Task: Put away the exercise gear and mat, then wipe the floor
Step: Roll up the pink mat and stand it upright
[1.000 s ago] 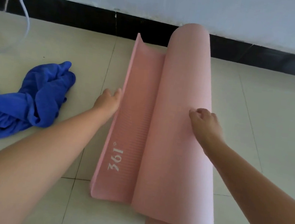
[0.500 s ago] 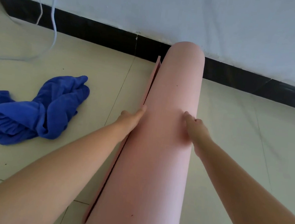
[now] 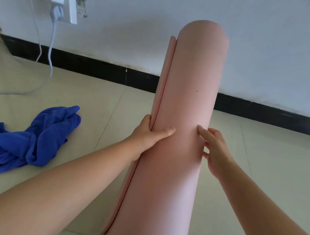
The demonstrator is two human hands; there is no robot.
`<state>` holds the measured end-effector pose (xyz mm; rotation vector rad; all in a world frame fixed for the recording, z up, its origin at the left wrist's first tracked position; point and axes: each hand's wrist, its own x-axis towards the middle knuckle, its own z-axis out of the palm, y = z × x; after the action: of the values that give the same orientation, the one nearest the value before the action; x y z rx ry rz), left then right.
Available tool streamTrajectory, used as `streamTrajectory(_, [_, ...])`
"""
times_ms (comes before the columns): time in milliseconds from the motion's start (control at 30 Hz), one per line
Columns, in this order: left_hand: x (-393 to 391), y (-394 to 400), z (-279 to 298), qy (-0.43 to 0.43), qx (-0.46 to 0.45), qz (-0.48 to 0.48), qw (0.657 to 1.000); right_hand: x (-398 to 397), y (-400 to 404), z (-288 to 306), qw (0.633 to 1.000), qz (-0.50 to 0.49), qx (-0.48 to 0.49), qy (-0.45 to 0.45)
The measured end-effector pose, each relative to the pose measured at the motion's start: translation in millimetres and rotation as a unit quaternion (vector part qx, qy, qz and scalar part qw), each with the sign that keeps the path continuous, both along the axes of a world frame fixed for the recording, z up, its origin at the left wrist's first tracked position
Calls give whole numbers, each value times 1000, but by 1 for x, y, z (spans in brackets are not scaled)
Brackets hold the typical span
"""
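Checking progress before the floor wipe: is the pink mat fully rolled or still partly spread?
Fully rolled. The pink mat is one cylinder, its loose edge lying against the roll under the left hand.

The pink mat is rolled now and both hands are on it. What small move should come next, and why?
Probably lift the pink mat and carry it away. It looks fully rolled: the left hand pinches its loose edge shut, and the right hand steadies the other side. The blue cloth lies untouched on the floor, so wiping comes later.

The rolled mat (image 3: 178, 130) runs from 6 toward 12 o'clock, one hand on each side. A cloth (image 3: 24, 140) lies on the floor (image 3: 262, 159) at 9 o'clock.
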<state>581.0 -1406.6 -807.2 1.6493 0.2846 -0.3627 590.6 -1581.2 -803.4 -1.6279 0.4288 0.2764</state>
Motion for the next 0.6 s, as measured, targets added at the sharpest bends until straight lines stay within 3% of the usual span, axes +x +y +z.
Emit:
streamTrajectory(200, [23, -40, 101, -121, -5, 2, 993, 7, -44, 109, 985, 6, 15, -170])
streamTrajectory(400, [29, -65, 169, -161, 1, 16, 987, -8, -78, 176, 964, -27, -55, -258])
streamTrajectory(600, [27, -77, 211, -257, -26, -23, 966, -7, -94, 239, 944, -89, -2, -318])
